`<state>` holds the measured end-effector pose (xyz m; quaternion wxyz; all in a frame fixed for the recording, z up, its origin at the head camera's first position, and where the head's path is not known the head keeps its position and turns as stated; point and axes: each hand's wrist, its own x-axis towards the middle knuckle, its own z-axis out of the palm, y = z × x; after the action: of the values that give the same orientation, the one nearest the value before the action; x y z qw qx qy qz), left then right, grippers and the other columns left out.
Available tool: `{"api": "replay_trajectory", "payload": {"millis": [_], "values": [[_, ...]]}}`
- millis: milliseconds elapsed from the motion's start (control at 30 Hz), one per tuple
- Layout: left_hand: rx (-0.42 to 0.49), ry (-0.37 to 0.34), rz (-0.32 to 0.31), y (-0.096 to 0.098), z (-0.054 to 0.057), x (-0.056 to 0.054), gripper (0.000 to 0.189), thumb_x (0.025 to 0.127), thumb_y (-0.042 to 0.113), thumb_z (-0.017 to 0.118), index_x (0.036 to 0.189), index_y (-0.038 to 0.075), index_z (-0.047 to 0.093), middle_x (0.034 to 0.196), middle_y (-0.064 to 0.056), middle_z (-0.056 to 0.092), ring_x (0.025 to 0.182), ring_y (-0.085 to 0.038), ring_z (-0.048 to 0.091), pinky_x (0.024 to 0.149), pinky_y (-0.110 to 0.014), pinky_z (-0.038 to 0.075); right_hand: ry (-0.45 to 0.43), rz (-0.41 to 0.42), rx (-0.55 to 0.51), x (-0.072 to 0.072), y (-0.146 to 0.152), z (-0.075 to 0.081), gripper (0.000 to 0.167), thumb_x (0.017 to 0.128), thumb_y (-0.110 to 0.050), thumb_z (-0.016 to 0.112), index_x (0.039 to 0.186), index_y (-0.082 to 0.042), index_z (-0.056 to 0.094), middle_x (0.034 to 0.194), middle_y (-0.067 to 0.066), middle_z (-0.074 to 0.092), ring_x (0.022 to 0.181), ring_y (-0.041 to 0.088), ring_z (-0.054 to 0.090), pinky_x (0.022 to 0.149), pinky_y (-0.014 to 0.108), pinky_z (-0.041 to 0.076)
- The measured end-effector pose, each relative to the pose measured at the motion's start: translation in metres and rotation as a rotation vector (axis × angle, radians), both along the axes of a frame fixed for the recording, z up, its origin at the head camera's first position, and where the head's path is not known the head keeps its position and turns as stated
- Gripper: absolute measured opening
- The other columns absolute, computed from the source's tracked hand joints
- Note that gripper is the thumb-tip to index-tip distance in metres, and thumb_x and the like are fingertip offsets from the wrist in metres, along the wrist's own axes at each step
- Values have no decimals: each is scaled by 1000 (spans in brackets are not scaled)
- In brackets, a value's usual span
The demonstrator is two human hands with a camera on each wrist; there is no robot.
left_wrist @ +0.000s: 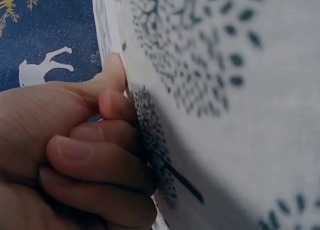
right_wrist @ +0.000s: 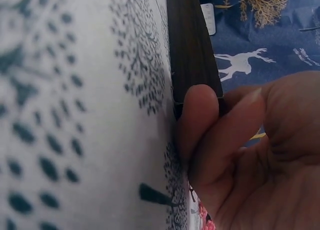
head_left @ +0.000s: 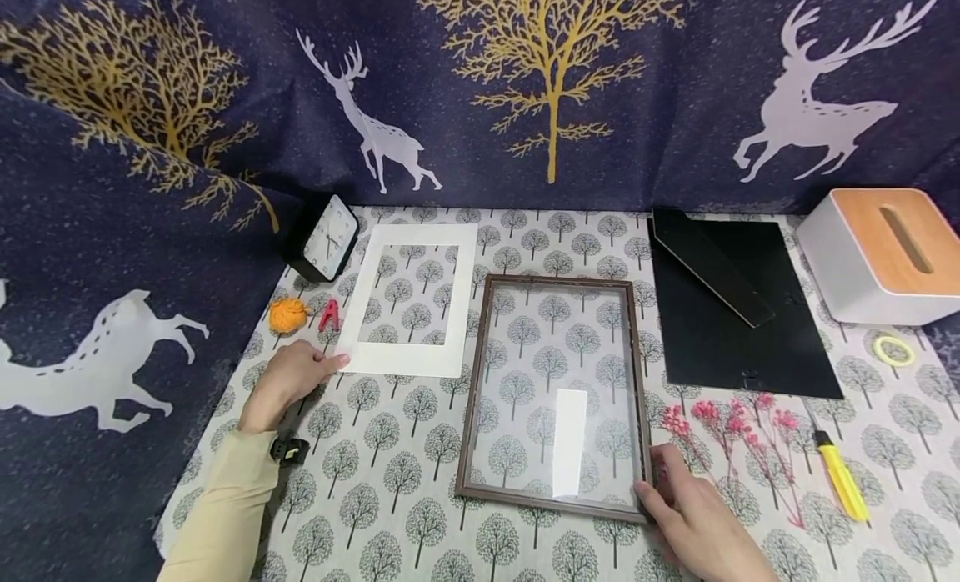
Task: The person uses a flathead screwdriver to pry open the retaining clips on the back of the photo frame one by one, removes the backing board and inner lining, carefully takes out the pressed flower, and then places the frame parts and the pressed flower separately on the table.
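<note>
A white rectangular picture mat (head_left: pixel 405 358) with a cut-out window lies flat on the tree-print cloth. My left hand (head_left: pixel 294 372) pinches its near left corner, thumb on top. In the left wrist view, that hand's other fingers (left_wrist: pixel 100 160) are curled against the cloth. Right of the mat lies a brown picture frame (head_left: pixel 551 505) with a clear, shiny pane in it. At its near right corner, my right hand (head_left: pixel 693 511) grips the rim between thumb and fingers. The right wrist view shows fingertips (right_wrist: pixel 200 102) against the frame's dark side.
A black backing board (head_left: pixel 742 361) with its stand lies at the right, near a tissue box (head_left: pixel 855 265), yellow tape roll (head_left: pixel 877 349), pink dried flowers (head_left: pixel 738 423) and yellow-handled screwdriver (head_left: pixel 842 482). At left are a clock (head_left: pixel 330 236), orange yarn (head_left: pixel 288 315) and red clip (head_left: pixel 329 315).
</note>
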<state>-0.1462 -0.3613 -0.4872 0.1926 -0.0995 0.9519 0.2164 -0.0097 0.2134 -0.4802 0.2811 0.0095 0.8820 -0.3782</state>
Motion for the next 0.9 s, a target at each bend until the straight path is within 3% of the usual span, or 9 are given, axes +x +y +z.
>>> {"api": "replay_trajectory", "payload": {"millis": [67, 133, 200, 267, 333, 467, 633, 733, 900], "values": [[20, 32, 37, 11, 5, 8, 60, 103, 65, 65, 67, 16, 60, 63, 4, 49, 56, -17, 45, 50, -28, 38, -4, -1, -5, 1, -1, 1, 39, 111, -24, 62, 142, -8, 44, 81, -1, 66, 60, 11, 58, 61, 21, 46], [96, 53, 89, 36, 20, 21, 54, 106, 55, 66, 76, 9, 65, 63, 0, 54, 56, -17, 50, 48, -28, 41, -5, -1, 7, 1, -1, 2, 40, 111, -24, 62, 143, -8, 45, 82, -2, 67, 61, 11, 58, 61, 21, 47], [253, 54, 146, 68, 35, 35, 44, 109, 42, 65, 95, 1, 72, 71, -6, 66, 62, -19, 61, 52, -27, 53, 10, 6, 29, 1, -2, 3, 40, 111, -24, 62, 143, -7, 46, 85, -3, 70, 67, 8, 61, 65, 22, 49], [446, 42, 162, 99, 40, 48, 38, 110, 34, 64, 116, -3, 72, 87, -13, 74, 73, -19, 70, 60, -23, 63, 20, 8, 52, 0, -2, 5, 40, 112, -26, 62, 144, -8, 47, 89, -4, 73, 72, 7, 61, 70, 23, 49], [630, 9, 140, 125, 38, 59, 41, 111, 30, 62, 131, -6, 67, 105, -18, 77, 86, -19, 75, 75, -22, 69, 31, 10, 56, 1, -2, 7, 38, 112, -27, 62, 143, -9, 48, 92, -5, 75, 78, 5, 62, 72, 24, 50], [1009, -175, 114, 164, 22, 80, 53, 116, 31, 52, 149, -10, 51, 127, -21, 73, 99, -17, 78, 96, -25, 70, 8, 0, 8, 3, -1, 12, 33, 112, -24, 61, 139, -10, 48, 87, -4, 76, 70, 7, 60, 67, 21, 46], [1444, -427, 244, 196, 4, 95, 55, 118, 39, 43, 146, -9, 48, 112, -13, 82, 94, -21, 84, 96, -35, 72, -9, -22, -3, 6, -2, 17, 32, 111, -22, 62, 137, -11, 48, 81, -4, 75, 63, 8, 58, 65, 20, 44], [1590, -485, 316, 205, -2, 99, 48, 119, 41, 41, 138, -1, 53, 101, -10, 84, 90, -22, 85, 92, -37, 73, -20, -45, 4, 7, -3, 18, 33, 111, -24, 62, 139, -11, 48, 79, -5, 74, 61, 9, 59, 65, 20, 45], [1640, -471, 353, 211, -4, 100, 40, 119, 41, 41, 129, 4, 54, 97, -9, 84, 87, -22, 85, 87, -35, 74, 7, -65, 36, 10, -3, 19, 36, 112, -28, 62, 141, -12, 49, 78, -6, 71, 58, 9, 58, 65, 21, 45]]}}
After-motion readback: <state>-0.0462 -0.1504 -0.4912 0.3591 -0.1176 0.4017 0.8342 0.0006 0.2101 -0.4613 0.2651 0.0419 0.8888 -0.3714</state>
